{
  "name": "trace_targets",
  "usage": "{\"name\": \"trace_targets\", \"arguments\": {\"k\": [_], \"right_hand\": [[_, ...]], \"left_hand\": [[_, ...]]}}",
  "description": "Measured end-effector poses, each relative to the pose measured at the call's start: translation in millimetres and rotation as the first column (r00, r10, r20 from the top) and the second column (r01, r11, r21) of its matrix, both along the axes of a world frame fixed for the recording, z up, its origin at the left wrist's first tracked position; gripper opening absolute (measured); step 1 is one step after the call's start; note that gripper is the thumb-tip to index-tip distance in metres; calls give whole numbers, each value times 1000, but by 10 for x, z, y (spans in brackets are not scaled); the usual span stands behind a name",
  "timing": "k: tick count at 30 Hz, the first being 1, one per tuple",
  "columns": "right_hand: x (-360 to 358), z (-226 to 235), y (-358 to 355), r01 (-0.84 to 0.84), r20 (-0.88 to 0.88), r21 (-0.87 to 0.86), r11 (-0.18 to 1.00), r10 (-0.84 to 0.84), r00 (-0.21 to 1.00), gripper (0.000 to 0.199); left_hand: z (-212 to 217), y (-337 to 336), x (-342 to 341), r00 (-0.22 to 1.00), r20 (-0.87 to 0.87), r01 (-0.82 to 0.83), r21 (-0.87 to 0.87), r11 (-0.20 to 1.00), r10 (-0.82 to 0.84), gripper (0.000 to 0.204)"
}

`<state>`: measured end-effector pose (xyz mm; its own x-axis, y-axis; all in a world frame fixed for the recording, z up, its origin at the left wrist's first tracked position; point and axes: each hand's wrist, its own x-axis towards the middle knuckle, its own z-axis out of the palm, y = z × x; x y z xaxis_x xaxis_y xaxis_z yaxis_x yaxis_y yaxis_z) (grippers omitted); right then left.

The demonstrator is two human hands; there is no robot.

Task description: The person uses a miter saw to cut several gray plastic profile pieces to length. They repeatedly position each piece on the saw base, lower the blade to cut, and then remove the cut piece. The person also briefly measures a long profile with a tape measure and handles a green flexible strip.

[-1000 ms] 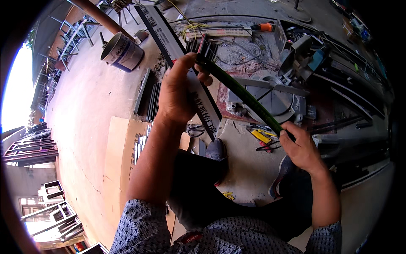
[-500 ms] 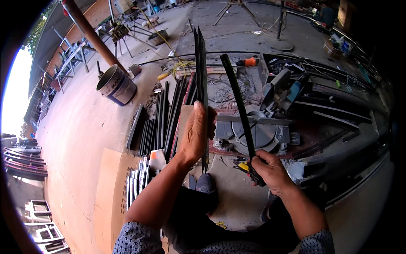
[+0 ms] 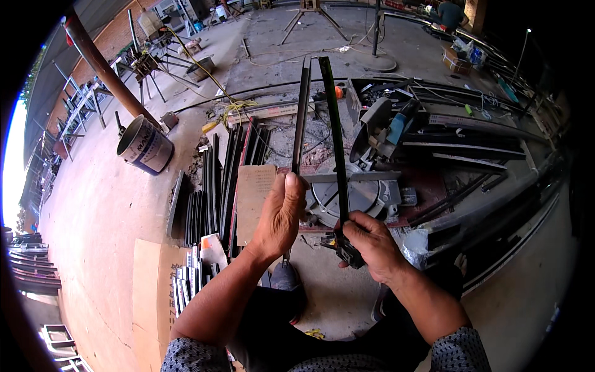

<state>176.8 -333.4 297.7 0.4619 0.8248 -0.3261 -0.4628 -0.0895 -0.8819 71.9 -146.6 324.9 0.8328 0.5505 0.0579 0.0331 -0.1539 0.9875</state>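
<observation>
My left hand (image 3: pixel 280 214) is wrapped round a slim dark metal profile (image 3: pixel 302 118) that points up and away from me, its lower end near my shoe. In my right hand (image 3: pixel 375 248) is a tape measure (image 3: pixel 349 254) with a black case and a bit of yellow. Its dark blade (image 3: pixel 336 142) stretches out, slightly curved, beside the profile. The two far ends are close together; whether they touch I cannot tell. Beyond my hands stands a mitre saw (image 3: pixel 347 201) with a round grey base, partly covered by the blade.
Cut dark profiles (image 3: pixel 211 186) lie left of the saw, beside a piece of cardboard (image 3: pixel 255 195). More long bars (image 3: pixel 471 146) are piled at the right. A bucket (image 3: pixel 145 146) stands far left, near a slanting post (image 3: pixel 108 71). Another person (image 3: pixel 449 13) is at the far right.
The tape blade has swung left and straightened, and its far end is now closer to the profile's. The profile has tilted slightly right. My view has shifted to the right.
</observation>
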Motion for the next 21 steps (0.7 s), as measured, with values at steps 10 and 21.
{"name": "trace_targets", "arguments": {"k": [10, 21], "right_hand": [[12, -10, 1, -5, -2, 11, 1000, 5, 1000, 19], [-6, -5, 1, -6, -5, 15, 1000, 7, 1000, 20]], "left_hand": [[-5, -13, 5, 1000, 2, 27, 20, 999, -27, 63], [-18, -17, 8, 999, 27, 47, -12, 999, -46, 60]]}}
